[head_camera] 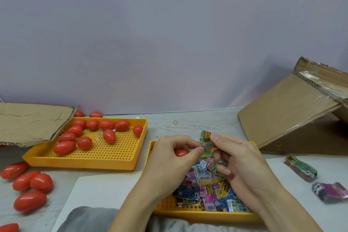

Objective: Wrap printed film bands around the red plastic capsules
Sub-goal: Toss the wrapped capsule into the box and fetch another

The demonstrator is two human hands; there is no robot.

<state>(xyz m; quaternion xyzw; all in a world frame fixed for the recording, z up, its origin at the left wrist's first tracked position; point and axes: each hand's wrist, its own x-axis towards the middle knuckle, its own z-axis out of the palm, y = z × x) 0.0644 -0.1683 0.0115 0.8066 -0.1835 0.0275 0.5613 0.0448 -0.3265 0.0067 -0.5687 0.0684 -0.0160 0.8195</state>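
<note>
Both hands pinch a green band (206,140) above the near tray (197,213); the left hand (169,158) also curls round a capsule (180,153), the right hand (235,158) at 3 o'clock.

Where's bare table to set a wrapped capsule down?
Bare table lies behind the near tray, between the far tray and cardboard box, holding only a rubber band. Crowded: near tray's film bands, the left edge's loose capsules.
</note>
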